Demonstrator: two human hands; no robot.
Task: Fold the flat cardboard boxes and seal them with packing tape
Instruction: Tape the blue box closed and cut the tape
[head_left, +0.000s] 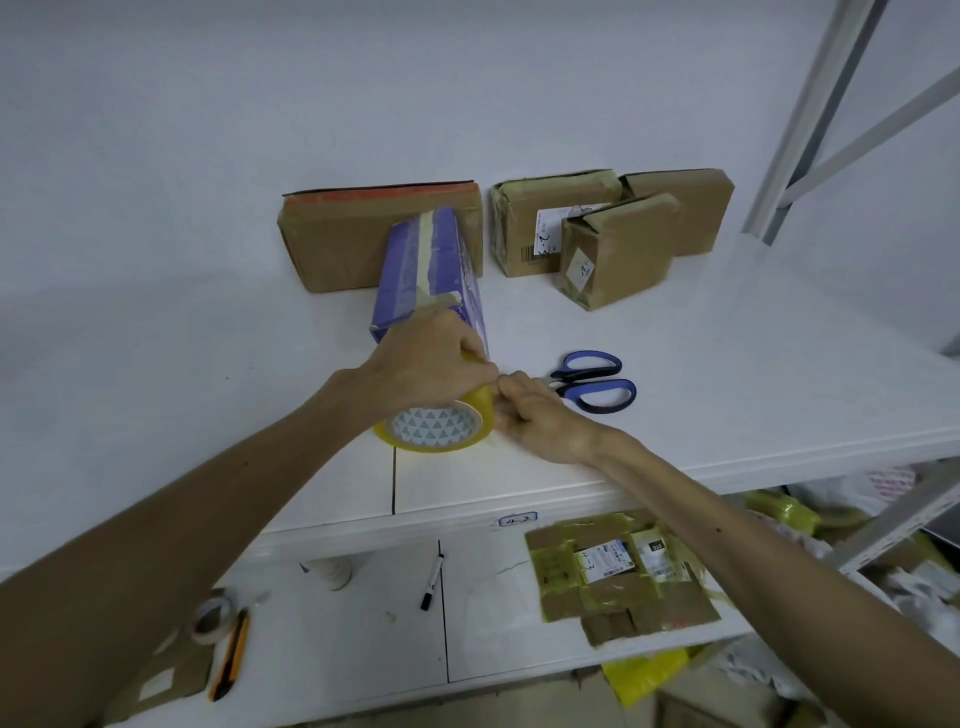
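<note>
A yellow roll of packing tape (441, 423) sits on the white shelf top (208, 322), against the near end of a long purple box (426, 270) that has pale tape along its top. My left hand (426, 364) grips the roll from above. My right hand (535, 415) pinches at the roll's right edge, where the tape end is; the fingertips of both hands meet there. The tape end itself is too small to make out.
Blue-handled scissors (592, 382) lie just right of my hands. Brown taped boxes stand at the back: one wide box (332, 244) and three smaller ones (613, 234). On the lower shelf lie a flattened taped carton (618, 571), a black marker (432, 582), a tape roll (210, 618) and a utility knife (231, 660).
</note>
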